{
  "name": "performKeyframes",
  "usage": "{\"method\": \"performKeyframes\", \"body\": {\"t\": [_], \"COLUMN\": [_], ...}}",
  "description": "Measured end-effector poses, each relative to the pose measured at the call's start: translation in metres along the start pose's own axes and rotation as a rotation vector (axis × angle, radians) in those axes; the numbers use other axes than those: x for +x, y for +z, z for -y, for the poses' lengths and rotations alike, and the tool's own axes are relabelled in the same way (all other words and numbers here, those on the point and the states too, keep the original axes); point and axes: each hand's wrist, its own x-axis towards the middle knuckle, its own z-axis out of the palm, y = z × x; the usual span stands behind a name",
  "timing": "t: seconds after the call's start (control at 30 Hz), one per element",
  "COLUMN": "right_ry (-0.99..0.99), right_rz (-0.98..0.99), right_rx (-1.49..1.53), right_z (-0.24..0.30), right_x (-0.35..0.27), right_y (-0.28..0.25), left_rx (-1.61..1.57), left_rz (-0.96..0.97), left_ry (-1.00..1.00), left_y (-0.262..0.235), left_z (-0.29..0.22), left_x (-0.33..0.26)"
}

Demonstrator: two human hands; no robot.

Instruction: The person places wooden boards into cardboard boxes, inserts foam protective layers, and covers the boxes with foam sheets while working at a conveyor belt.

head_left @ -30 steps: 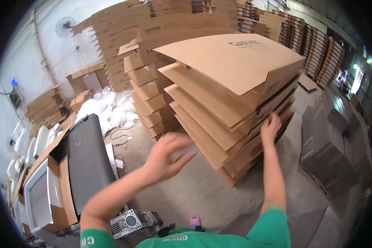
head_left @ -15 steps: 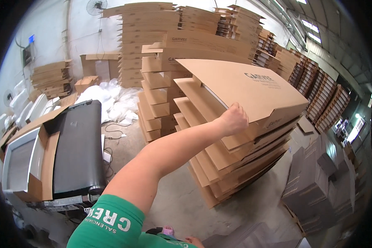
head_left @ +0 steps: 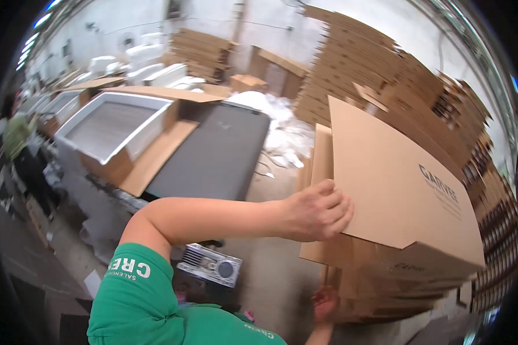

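My left hand [head_left: 321, 214] is closed on the near left edge of a large brown cardboard box [head_left: 394, 178]. This box has dark print and lies on top of a stack of similar folded cartons [head_left: 380, 287]. The fingers curl over its edge, with the thumb side hidden from view. Lower down, close to the near side of the stack, is my right hand [head_left: 326, 305]. It is slightly blurred, its fingers look loosely apart, and nothing shows in it. Whether it touches the cartons I cannot tell.
At left a dark conveyor belt [head_left: 216, 144] carries an open carton with a white-framed tray [head_left: 112, 123]. White plastic wrapping [head_left: 285, 132] lies behind it. A silver box-like device [head_left: 210, 265] sits below the belt. Tall carton stacks [head_left: 357, 63] rise behind; a person [head_left: 23, 144] stands far left.
The view has swung left, bringing the conveyor nearer the middle. My left hand keeps hold of the top box, now with the elbow more bent. My right hand has risen beside the stack.
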Motion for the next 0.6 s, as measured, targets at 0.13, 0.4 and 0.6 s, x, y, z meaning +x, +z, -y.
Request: {"method": "performKeyframes", "body": {"t": [0.13,0.4,0.6], "right_ry": [-0.429,-0.144,0.432], "right_rz": [0.454,0.455,0.217], "right_rx": [0.175,0.42,0.424], "right_z": [0.028,-0.065,-0.193], "right_x": [-0.017,-0.06,-0.039], "right_y": [0.109,0.331,0.366], "left_rx": [0.077,0.087,0.14], "left_rz": [0.06,0.186,0.192], "left_ry": [-0.185,-0.564,-0.858], "left_y": [-0.084,-0.175,-0.234], "left_z": [0.058,0.11,0.131], "left_x": [-0.128,-0.372,-0.507]}}
